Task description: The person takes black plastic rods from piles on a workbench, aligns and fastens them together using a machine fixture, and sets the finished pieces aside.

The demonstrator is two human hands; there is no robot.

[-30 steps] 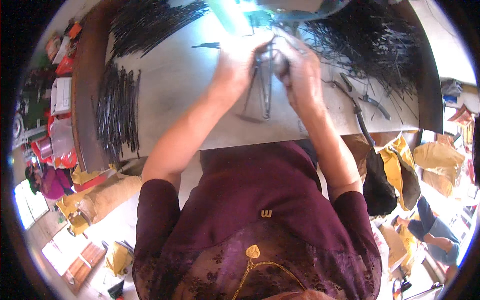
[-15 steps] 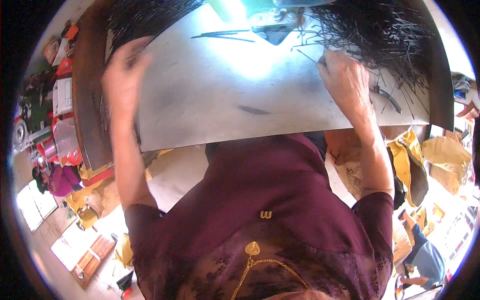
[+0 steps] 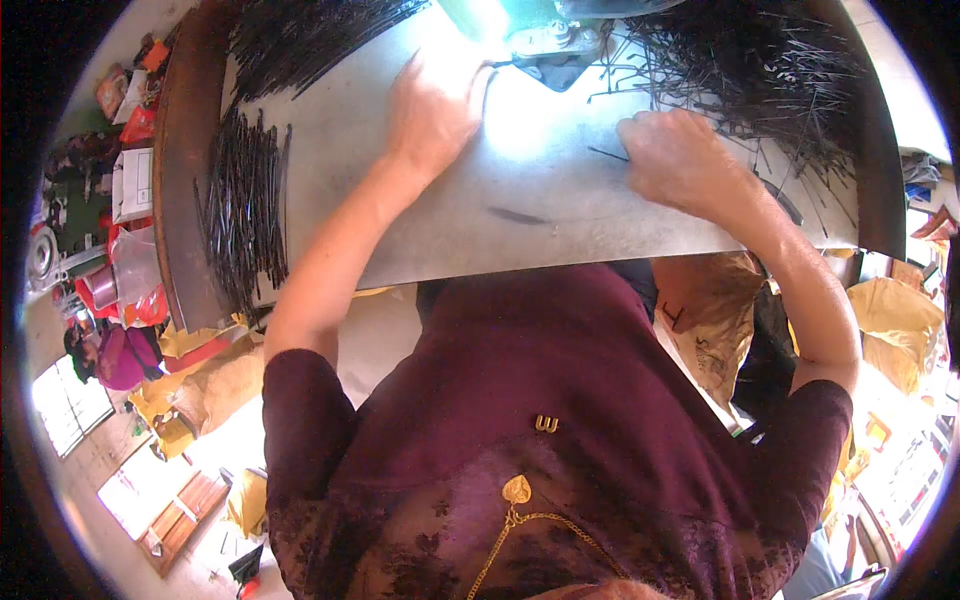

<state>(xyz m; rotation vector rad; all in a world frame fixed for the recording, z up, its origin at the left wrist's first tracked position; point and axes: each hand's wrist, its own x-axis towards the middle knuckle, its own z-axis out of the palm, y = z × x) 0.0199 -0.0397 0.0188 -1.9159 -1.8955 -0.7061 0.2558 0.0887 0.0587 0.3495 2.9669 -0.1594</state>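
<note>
My left hand [image 3: 432, 110] is closed at the machine's lower end [image 3: 556, 55], in strong glare. A short dark end shows by its fingertips; what it grips is washed out. On the right, my right hand [image 3: 682, 160] is curled closed around a thin black rod [image 3: 608, 154], whose end points left out of the fingers. Beyond that hand lies a tangled heap of thin black rods [image 3: 760, 70], some with bent ends. Straighter black rods lie side by side in a bundle [image 3: 245, 210] along the table's left side, with another bundle [image 3: 310, 45] at the far left.
The metal tabletop [image 3: 430, 235] has raised dark side walls, the left wall [image 3: 185, 190] and the right wall [image 3: 885, 150]. A dark curved tool [image 3: 785, 203] is partly hidden by my right forearm. Yellow-brown sacks [image 3: 715, 320] stand below the table's edge.
My left hand has moved right from the left bundle to the machine, uncovering that bundle. The rods lying left of the machine are no longer visible. My right hand has shifted slightly left and nearer.
</note>
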